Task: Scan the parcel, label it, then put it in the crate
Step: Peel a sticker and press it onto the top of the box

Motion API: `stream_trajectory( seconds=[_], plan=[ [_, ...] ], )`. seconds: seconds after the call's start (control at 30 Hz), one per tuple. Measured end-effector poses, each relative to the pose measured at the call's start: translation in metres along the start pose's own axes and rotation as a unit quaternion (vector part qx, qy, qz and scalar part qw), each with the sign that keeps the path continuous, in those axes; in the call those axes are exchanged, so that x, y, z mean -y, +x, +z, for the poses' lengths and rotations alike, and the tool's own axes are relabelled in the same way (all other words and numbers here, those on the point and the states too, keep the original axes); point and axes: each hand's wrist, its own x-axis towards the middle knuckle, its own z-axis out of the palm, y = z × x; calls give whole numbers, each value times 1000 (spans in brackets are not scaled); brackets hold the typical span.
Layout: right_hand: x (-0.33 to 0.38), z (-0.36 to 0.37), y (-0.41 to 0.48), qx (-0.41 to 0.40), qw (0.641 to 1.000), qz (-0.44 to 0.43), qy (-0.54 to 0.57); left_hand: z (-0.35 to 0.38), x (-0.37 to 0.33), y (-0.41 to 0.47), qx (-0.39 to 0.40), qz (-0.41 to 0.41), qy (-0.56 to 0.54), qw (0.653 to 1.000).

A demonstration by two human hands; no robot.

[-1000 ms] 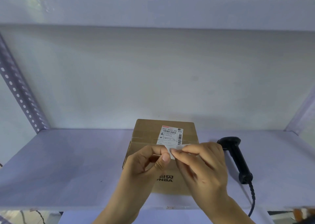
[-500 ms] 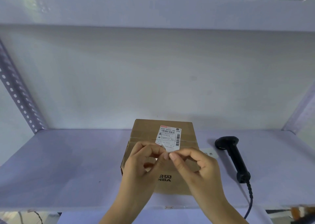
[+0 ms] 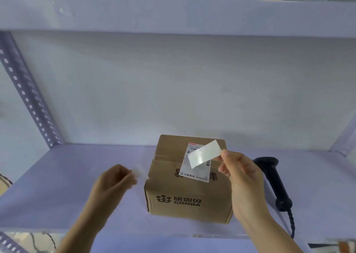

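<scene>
A brown cardboard parcel (image 3: 189, 193) printed CONBA stands on the pale shelf (image 3: 57, 185), with a white shipping label (image 3: 196, 170) stuck on its top. My right hand (image 3: 242, 177) pinches a blank white sticker (image 3: 204, 153) by one end and holds it in the air over the parcel's top. My left hand (image 3: 113, 181) is blurred, left of the parcel, pinching a small pale scrap (image 3: 138, 172), maybe the sticker's backing. No crate is in view.
A black handheld barcode scanner (image 3: 273, 179) lies on the shelf right of the parcel, its coiled cable running off the front edge. An upper shelf board (image 3: 173, 15) spans overhead. Perforated posts (image 3: 28, 98) frame the bay's left and right corners.
Both hands were together over the parcel, peeling the sticker. They have now parted: the left moved left with the scrap, the right lifted the freed sticker up and right.
</scene>
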Motion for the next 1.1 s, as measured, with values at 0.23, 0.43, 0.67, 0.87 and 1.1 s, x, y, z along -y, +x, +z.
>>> stream_trajectory(
  seconds=[0.23, 0.43, 0.67, 0.87, 1.1],
  plan=[
    [-10, -1, 1, 7, 1000, -2, -2, -38, 84, 46, 4, -92, 197, 976],
    [-15, 2, -4, 28, 999, -13, -25, -33, 96, 55, 52, -69, 312, 946],
    [-16, 4, -8, 20, 988, -104, -108, -21, -20, 2, -44, 76, 122, 989],
    [-23, 17, -10, -21, 917, -316, -244, 47, -92, -42, 140, 77, 5, 987],
    [-37, 16, -9, -41, 816, -461, -346, 73, -94, -46, 135, 65, -69, 986]
  ],
)
